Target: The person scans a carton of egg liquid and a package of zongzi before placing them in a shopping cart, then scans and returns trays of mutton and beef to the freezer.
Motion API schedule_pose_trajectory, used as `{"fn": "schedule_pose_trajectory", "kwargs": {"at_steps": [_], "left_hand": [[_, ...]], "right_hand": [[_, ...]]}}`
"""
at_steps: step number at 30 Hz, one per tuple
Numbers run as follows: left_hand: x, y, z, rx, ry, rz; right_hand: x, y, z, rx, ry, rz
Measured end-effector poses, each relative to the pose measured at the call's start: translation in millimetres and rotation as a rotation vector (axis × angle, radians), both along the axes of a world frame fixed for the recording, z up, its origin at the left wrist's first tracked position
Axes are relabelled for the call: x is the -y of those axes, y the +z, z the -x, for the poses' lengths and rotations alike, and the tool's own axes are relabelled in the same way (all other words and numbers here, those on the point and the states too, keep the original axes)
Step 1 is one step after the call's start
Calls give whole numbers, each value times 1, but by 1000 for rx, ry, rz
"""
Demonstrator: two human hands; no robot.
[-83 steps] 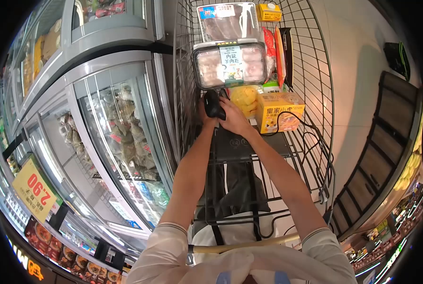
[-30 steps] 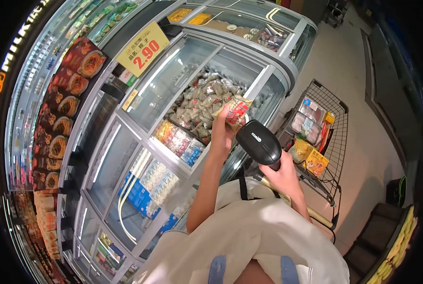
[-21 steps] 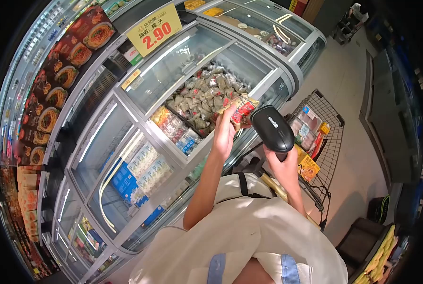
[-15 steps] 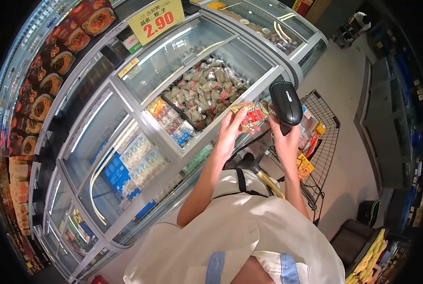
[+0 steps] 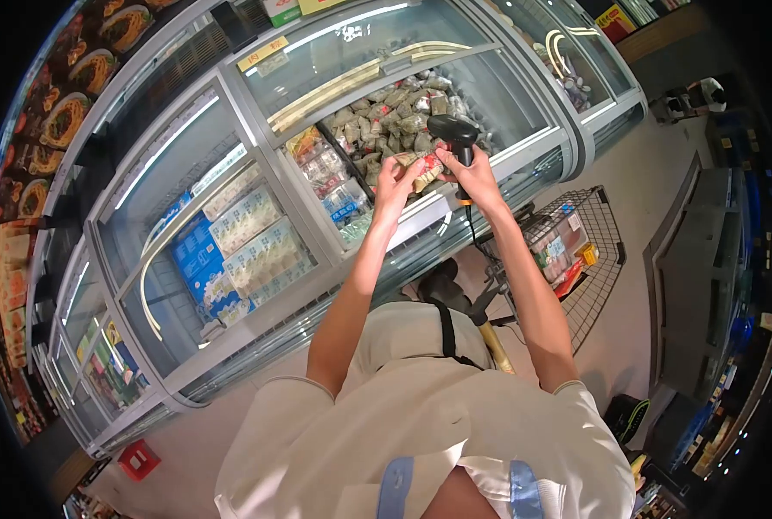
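Over the front edge of a freezer, my left hand [image 5: 395, 183] grips one side of a small wrapped packet [image 5: 427, 170] with red on it. My right hand [image 5: 474, 179] pinches the packet's other side and also holds a black scanner-like device [image 5: 453, 131] with a dark cable hanging down. Behind both hands, the open freezer section holds a pile of greenish-brown wrapped bundles [image 5: 392, 123], some with red labels.
A wire shopping cart [image 5: 606, 259] with packages stands at the right. Glass-lidded freezers [image 5: 256, 333] run along the left, with blue and white boxes [image 5: 197, 259] inside. A red object [image 5: 139, 459] lies on the floor at lower left.
Both hands have moved forward and left over the freezer with the packet and the black device. The view has shifted, and the yellow price sign is mostly out of frame.
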State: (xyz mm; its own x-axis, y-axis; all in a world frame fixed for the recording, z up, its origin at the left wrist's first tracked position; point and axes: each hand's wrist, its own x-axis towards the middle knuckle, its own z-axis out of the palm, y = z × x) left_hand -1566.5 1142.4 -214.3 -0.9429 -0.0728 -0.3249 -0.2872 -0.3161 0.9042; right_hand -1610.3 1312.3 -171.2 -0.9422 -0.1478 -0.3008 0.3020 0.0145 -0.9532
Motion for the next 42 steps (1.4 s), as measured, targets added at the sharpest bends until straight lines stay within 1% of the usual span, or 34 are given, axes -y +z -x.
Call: {"fn": "schedule_pose_trajectory", "kwargs": {"at_steps": [1,2,4,5,8,9,12,13,16,17,20,21,23,24,25,28,29,32,34,36,37,38,39,40,42], "left_hand": [[9,-19,7,76,45,31],[17,-34,12,156,89,61],[30,-59,26,202,175,22],[38,-73,34,225,213,5],[63,-152,59,292,259,131],[65,-158,66,301,310,137],[90,-225,88,314,305,320],[100,-230,95,322,224,443],[124,-258,121,192,86,623],[123,-263,124,276,36,824],[117,-255,142,245,-67,1083],[117,-258,145,312,-91,1047],[114,-256,145,273,-51,1034],[112,-253,147,246,-30,1028],[112,-249,147,263,-28,968],[103,-238,135,279,77,926],[101,-233,129,241,90,911],[85,-211,108,90,121,913],[64,-183,96,-2,126,731],[32,-137,83,-15,114,458],[11,-109,72,-10,71,408],[-8,-84,65,-7,37,364],[-29,-68,57,-12,-13,377],[-50,-57,48,-5,-27,330],[-95,-23,31,-43,-109,378]], "right_hand": [[9,-22,12,38,43,3],[20,-34,23,144,74,-11],[42,-63,43,191,115,-2],[54,-79,55,245,134,-66],[80,-156,90,360,203,-69],[93,-161,96,348,153,-39],[119,-217,127,486,205,-85],[126,-234,134,480,213,-123],[140,-281,152,481,352,-380],[148,-295,152,463,306,-302],[162,-338,147,306,165,-239],[165,-336,145,331,158,-253],[164,-311,148,397,304,-317],[160,-309,149,424,373,-349],[159,-307,148,405,390,-370],[146,-287,145,393,272,-224],[138,-275,142,404,207,-98],[104,-187,133,457,102,275],[71,-135,114,455,89,420],[35,-70,92,401,91,351],[16,-36,76,330,77,364],[-3,-8,61,282,77,392],[-23,18,43,266,26,409],[-47,41,24,250,-19,429],[-101,82,-18,203,-122,412]]}}
